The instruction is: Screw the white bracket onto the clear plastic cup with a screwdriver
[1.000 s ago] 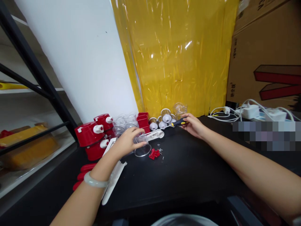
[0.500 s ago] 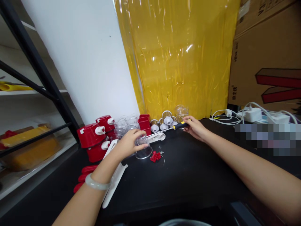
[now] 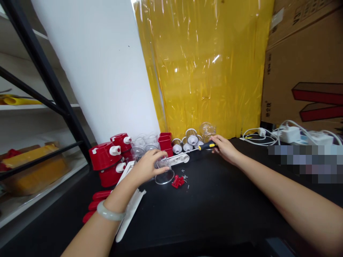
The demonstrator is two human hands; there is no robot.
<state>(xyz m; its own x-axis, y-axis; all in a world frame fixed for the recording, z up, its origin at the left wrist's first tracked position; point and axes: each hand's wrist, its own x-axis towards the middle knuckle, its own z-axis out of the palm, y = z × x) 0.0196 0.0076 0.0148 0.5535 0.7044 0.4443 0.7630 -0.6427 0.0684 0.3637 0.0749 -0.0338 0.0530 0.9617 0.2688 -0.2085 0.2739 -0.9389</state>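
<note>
My left hand (image 3: 150, 164) is closed round a clear plastic cup-like part (image 3: 164, 175), its wide round rim facing down near the black table. In my right hand (image 3: 224, 148) is a screwdriver (image 3: 207, 145) with a black and yellow handle, held nearly level. Its long shank points left, and the tip reaches the clear part by my left fingers; exact contact is hidden. Just right of the clear part lie small red plastic pieces (image 3: 178, 181) and several loose screws (image 3: 185, 176). A white elongated part (image 3: 180, 159) rests behind them.
Red housings with white knobs (image 3: 104, 156) are stacked at left, near clear cups (image 3: 144, 142). Red bins (image 3: 165, 143) and metallic-and-white cylinders (image 3: 192, 137) line the back. White panels (image 3: 131, 214) and red pieces (image 3: 92, 206) lie by my left forearm. White cables and adapters (image 3: 291, 135) sit right.
The whole view has shifted slightly, with things appearing a little lower. Both hands keep their holds, and the screwdriver's handle has turned a little, showing more yellow.
</note>
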